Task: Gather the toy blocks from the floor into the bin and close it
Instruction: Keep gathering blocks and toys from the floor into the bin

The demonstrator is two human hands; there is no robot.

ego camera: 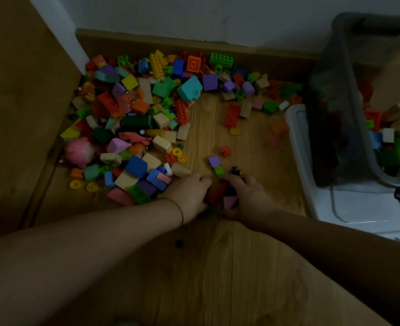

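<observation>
Gathering step: left hand [189, 196] and right hand [248, 198] cupped around a small block cluster [222, 194] on floor; next, lifting rightward into bin [349, 114].

Dim, murky wide-angle view — dark vignetted corners, soft blur throughout, edges bowed, colours muted.

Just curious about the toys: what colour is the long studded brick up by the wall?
Bright green brick, seen best in the head view.
</observation>
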